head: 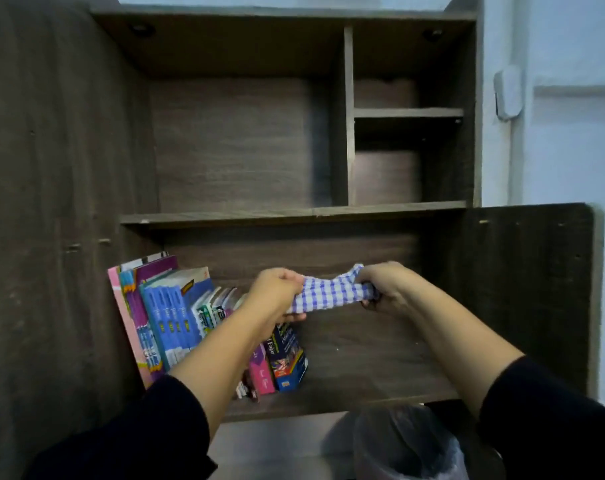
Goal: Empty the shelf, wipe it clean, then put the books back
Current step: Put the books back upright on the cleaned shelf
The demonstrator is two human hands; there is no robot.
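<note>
Dark sleeves point(138, 434) lead to both hands: the left hand point(277, 294) and right hand point(386, 284) each clamp one end of a checked cloth point(328, 294), stretched between them. Books point(176, 317) stand on the shelf point(363, 348) just left of the left grip.

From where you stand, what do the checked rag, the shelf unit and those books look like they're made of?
The checked cloth looks like soft woven fabric, probably cotton: it bunches between the left hand and right hand. The shelf unit seems a matt, dark wood-grain board, possibly laminate; the streaky grain shows, but real wood can't be ruled out. The books look like paperbacks with glossy printed covers.
</note>
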